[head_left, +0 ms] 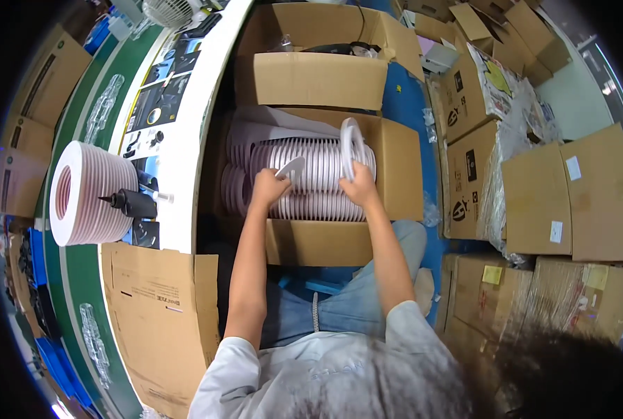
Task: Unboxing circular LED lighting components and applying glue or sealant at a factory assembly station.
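An open cardboard box (pixel 318 244) stands in front of me, packed with rows of thin white rings (pixel 318 166) on edge. My right hand (pixel 359 186) is closed on the lower edge of a few white rings (pixel 352 143), raised above the right end of the row. At the row's left part, my left hand (pixel 271 187) is closed on a flat white piece (pixel 292 169), tilted up over the packed rings; whether it is a whole ring is hidden. A white sheet (pixel 283 124) lies over the far side of the rows.
On the white table (pixel 179 209) to my left, a stack of white rings (pixel 91 194) lies beside a black bottle (pixel 137 204). Behind my box is another open carton (pixel 311 80) with dark items inside. Stacked cardboard boxes (pixel 468 181) line the right side.
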A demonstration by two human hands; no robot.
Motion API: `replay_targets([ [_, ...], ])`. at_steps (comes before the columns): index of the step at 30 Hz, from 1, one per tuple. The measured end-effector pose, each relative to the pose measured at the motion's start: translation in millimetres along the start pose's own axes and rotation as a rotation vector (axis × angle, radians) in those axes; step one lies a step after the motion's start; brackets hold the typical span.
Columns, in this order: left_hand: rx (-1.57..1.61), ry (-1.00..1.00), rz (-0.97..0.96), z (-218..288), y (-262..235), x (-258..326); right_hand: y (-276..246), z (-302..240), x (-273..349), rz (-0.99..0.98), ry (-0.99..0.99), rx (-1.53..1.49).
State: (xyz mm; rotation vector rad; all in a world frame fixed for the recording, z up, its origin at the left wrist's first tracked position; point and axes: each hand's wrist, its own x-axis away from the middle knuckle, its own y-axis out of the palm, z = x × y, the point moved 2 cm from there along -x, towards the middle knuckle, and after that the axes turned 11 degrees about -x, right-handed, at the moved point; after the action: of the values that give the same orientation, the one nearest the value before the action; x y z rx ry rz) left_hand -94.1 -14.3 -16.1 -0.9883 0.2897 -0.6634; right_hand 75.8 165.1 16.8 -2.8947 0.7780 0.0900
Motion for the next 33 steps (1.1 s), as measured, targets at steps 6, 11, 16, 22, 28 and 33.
replay_targets([
  [6, 0.103, 0.347, 0.31, 79, -44, 13, -3, 89, 14, -0.122, 0.309, -0.122],
  [11, -0.29, 0.368, -0.011, 64, 2, 7, 11, 107, 3, -0.207, 0.601, -0.449],
  [16, -0.412, 0.392, -0.022, 46, -5, 19, 34, 93, 4, -0.206, 0.479, -0.312],
  [22, -0.345, 0.471, 0.233, 51, 1, 40, 31, 106, 19, -0.266, 0.506, -0.14],
  [28, -0.306, 0.523, 0.17, 56, 5, 36, 33, 94, 20, -0.303, 0.502, -0.039],
  [33, -0.199, 0.579, 0.512, 85, -22, 47, 27, 97, 34, -0.085, 0.434, -0.263],
])
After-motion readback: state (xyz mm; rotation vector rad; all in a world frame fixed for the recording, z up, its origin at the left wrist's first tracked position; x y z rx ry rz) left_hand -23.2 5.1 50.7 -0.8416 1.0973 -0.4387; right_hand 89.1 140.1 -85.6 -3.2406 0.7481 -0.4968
